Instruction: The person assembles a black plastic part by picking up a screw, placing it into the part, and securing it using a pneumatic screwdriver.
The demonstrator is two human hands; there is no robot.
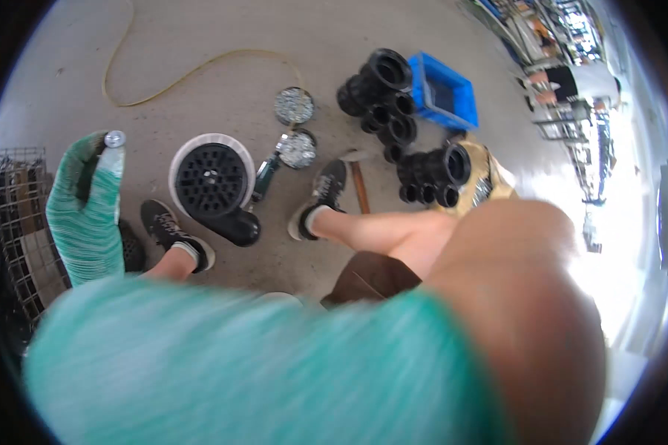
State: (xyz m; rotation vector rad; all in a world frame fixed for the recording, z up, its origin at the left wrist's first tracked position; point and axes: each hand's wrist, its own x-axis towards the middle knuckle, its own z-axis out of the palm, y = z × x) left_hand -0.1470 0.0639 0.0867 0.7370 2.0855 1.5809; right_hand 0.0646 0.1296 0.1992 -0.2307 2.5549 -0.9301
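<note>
At the far left, my left hand [89, 204] wears a green-and-white striped glove, with thumb and fingers closed on a small round silver metal piece [114, 139]. Whether that piece is a bolt or something else cannot be told. My right hand [237, 363], in a similar glove, lies blurred across the lower foreground, very close to the camera; its fingers do not show clearly. On the floor between my shoes stands a round black grated pump-like part [214, 178] with a curved side outlet, apparently set in a white ring [177, 165]. Neither hand touches it.
Beside the black part lies a power tool [266, 175], near two round containers [295, 105] of small metal pieces. A wooden-handled hammer [360, 185], black pipe fittings [386, 89], a blue crate [464, 96] and a yellow hose [200, 70] are around. A wire cage [22, 222] stands left.
</note>
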